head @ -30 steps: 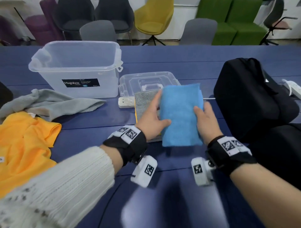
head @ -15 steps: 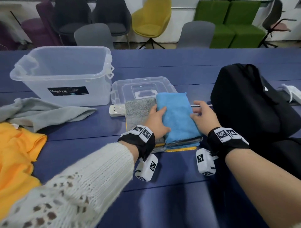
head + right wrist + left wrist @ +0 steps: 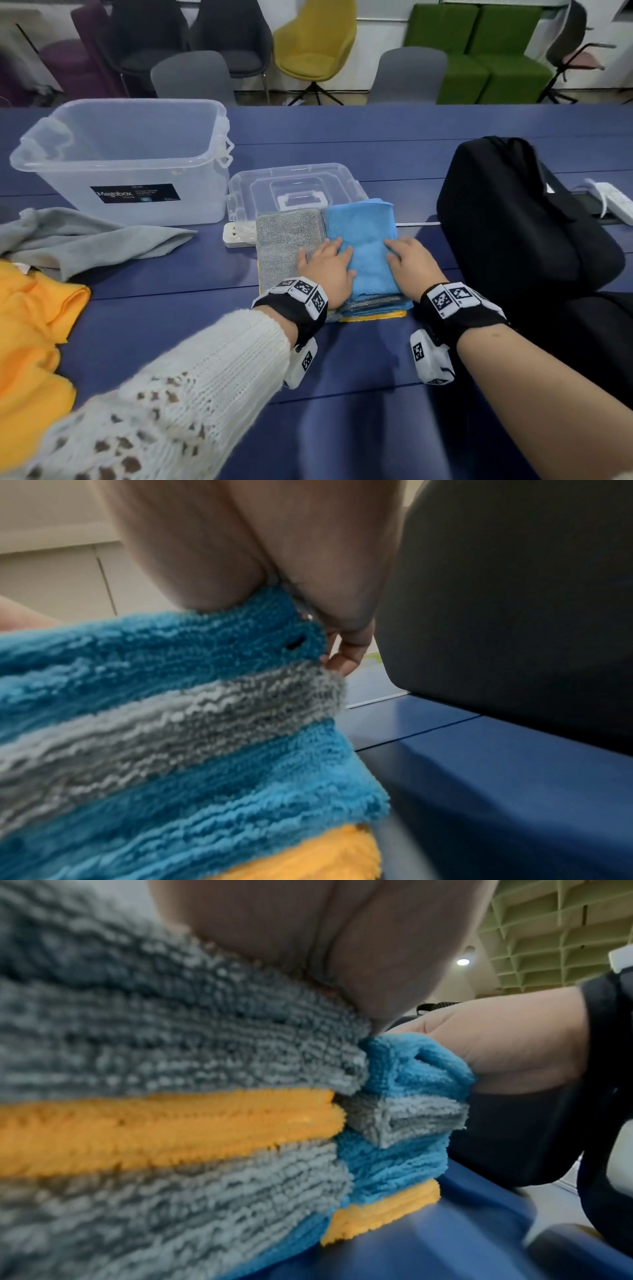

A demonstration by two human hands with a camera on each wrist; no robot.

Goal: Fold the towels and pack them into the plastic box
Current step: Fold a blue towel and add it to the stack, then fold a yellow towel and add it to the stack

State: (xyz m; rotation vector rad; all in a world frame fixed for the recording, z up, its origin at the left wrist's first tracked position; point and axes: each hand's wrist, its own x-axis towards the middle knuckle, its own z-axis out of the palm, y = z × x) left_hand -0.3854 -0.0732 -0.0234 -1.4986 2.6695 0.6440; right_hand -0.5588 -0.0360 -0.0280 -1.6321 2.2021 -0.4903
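Two stacks of folded towels stand side by side on the blue table (image 3: 342,394). The left stack is topped by a grey towel (image 3: 286,236), the right one by a blue towel (image 3: 359,236). My left hand (image 3: 325,267) lies flat across the seam between both tops, fingers straight. My right hand (image 3: 409,265) rests flat on the blue towel's right edge. In the left wrist view the palm (image 3: 308,947) presses the grey layers (image 3: 137,1031). The right wrist view shows my right palm (image 3: 257,547) on the blue towel (image 3: 154,664). The clear plastic box (image 3: 120,164) stands open at the back left.
The box's clear lid (image 3: 294,185) lies just behind the stacks. An unfolded grey towel (image 3: 85,240) and an orange towel (image 3: 30,325) lie at the left. A black bag (image 3: 513,222) sits close on the right. White power strips (image 3: 236,236) lie nearby; chairs stand behind the table.
One second ago both hands held the folded blue towel above the stacks. It now lies on the right stack, with both hands resting flat on it.
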